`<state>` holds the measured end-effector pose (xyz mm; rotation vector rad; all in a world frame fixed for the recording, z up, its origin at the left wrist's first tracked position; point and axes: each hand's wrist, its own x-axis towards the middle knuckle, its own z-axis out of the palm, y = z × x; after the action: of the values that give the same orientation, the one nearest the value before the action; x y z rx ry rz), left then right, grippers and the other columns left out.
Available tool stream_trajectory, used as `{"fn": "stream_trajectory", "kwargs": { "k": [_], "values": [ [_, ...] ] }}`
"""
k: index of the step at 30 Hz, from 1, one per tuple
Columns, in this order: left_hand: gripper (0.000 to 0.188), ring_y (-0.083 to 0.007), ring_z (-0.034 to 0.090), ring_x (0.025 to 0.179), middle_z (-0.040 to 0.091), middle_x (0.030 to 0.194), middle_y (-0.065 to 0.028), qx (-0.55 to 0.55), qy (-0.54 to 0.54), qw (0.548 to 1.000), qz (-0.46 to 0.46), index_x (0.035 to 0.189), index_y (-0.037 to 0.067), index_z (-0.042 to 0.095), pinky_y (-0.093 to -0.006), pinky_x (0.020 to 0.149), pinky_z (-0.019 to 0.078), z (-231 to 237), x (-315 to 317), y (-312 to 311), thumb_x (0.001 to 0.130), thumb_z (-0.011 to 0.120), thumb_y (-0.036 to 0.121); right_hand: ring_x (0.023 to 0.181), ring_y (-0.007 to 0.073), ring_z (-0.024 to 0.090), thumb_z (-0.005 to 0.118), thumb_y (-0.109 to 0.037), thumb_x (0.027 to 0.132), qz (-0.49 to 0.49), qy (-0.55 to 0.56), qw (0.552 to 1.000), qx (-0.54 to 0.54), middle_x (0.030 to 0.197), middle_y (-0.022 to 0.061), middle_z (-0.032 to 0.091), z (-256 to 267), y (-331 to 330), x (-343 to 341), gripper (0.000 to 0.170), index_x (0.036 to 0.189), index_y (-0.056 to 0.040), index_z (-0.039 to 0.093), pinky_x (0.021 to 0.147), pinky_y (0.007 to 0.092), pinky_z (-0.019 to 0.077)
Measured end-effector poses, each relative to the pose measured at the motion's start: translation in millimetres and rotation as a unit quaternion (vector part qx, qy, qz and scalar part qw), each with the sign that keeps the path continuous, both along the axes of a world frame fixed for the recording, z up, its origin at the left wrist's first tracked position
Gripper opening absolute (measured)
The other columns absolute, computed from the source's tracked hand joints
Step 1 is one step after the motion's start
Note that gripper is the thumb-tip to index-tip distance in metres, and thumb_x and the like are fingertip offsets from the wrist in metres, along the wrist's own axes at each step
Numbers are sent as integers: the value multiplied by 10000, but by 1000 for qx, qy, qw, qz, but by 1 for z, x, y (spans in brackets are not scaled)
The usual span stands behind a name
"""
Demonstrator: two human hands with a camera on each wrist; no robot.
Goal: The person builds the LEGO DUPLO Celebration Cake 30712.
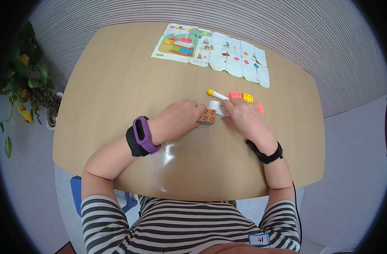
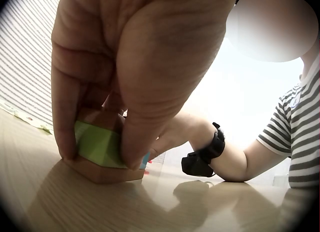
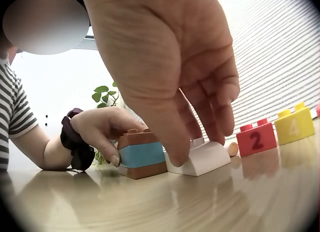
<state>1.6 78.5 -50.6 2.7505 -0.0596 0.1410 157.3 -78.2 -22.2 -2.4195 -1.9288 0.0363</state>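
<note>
My left hand [image 1: 178, 119] grips the left end of a small stack of toy building bricks, thumb and fingers on opposite sides. The stack has a brown studded top [image 1: 209, 114], a brown bottom layer, and a middle that shows a green brick [image 2: 97, 146] in the left wrist view and a blue brick [image 3: 143, 155] in the right wrist view. Just right of the stack, a white brick with a curved side [image 3: 202, 160] sits on the table, its end close against the stack. My right hand [image 1: 245, 117] pinches this white brick, the thumb on its near side.
Beyond my right hand lie a white candle piece with a yellow tip [image 1: 217, 94], a red brick marked 2 [image 3: 256, 140], a yellow brick marked 4 [image 3: 295, 127] and a pink piece [image 1: 260, 108]. A creased instruction sheet [image 1: 221, 63] lies along the table's far edge.
</note>
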Motion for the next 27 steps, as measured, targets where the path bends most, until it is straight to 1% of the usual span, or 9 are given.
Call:
{"fn": "stream_trajectory", "kwargs": {
  "k": [1, 4, 7, 10, 13, 16, 19, 22, 27],
  "values": [
    [426, -294, 578, 887, 588, 915, -144, 0, 0, 1000, -1, 1136, -11, 513, -378, 797, 482, 0, 0, 0, 779, 677, 153, 810, 276, 609, 717, -56, 684, -7, 0, 1000, -5, 876, 124, 596, 0, 0, 0, 344, 1002, -45, 585, 688, 378, 495],
    [488, -313, 576, 903, 590, 927, -164, 0, 11, 1000, -2, 1158, -32, 482, -379, 800, 479, 1, 1, 2, 769, 697, 171, 781, 281, 604, 663, -52, 688, 11, -11, 998, 58, 858, 138, 581, -2, -3, 2, 238, 895, -22, 548, 638, 384, 507],
    [540, -338, 576, 910, 591, 941, -192, -47, 66, 996, 39, 1160, -50, 454, -379, 799, 477, 13, 0, 2, 758, 719, 193, 804, 284, 598, 661, -44, 692, 30, -1, 990, 140, 879, 132, 569, 12, -5, 2, 284, 952, -37, 547, 641, 388, 503],
    [571, -348, 587, 891, 592, 936, -213, -56, 67, 994, 64, 1156, -57, 434, -384, 777, 480, 27, -1, 3, 749, 736, 207, 830, 292, 589, 666, -47, 705, 72, 52, 976, 200, 912, 120, 553, 29, -7, -7, 322, 1003, -53, 545, 653, 390, 500],
    [513, -349, 597, 863, 597, 922, -203, -147, 39, 987, 50, 1107, -44, 471, -393, 748, 482, 41, -3, 4, 740, 740, 194, 843, 302, 583, 669, -54, 719, 99, 110, 972, 182, 945, 116, 544, 27, -8, -18, 345, 1038, -57, 538, 664, 392, 494],
    [445, -351, 598, 852, 603, 903, -185, -108, -1, 994, 11, 1055, -28, 513, -404, 730, 481, 39, -5, 5, 733, 741, 179, 856, 303, 579, 671, -57, 730, 115, 148, 972, 144, 976, 116, 537, 22, -5, -21, 354, 1055, -55, 529, 686, 389, 490],
    [371, -359, 592, 854, 602, 888, -173, -86, 1, 996, 9, 998, -13, 540, -411, 729, 478, 39, -7, 4, 733, 733, 162, 856, 308, 577, 666, -52, 742, 123, 155, 972, 128, 983, 117, 534, 20, -4, -25, 363, 1076, -52, 524, 703, 387, 486],
    [350, -358, 592, 856, 599, 875, -171, -63, -22, 998, -1, 980, -13, 536, -416, 729, 476, 33, -8, 5, 736, 726, 152, 858, 309, 577, 668, -54, 751, 137, 150, 968, 146, 981, 117, 531, 16, -2, -26, 370, 1092, -52, 523, 716, 384, 485],
    [327, -356, 592, 854, 600, 873, -167, -53, -4, 999, 5, 954, -7, 529, -414, 731, 477, 34, -9, 5, 736, 721, 143, 863, 307, 577, 672, -53, 753, 137, 170, 965, 145, 977, 114, 533, 13, -1, -26, 382, 1104, -54, 522, 717, 385, 485]
  ]
}}
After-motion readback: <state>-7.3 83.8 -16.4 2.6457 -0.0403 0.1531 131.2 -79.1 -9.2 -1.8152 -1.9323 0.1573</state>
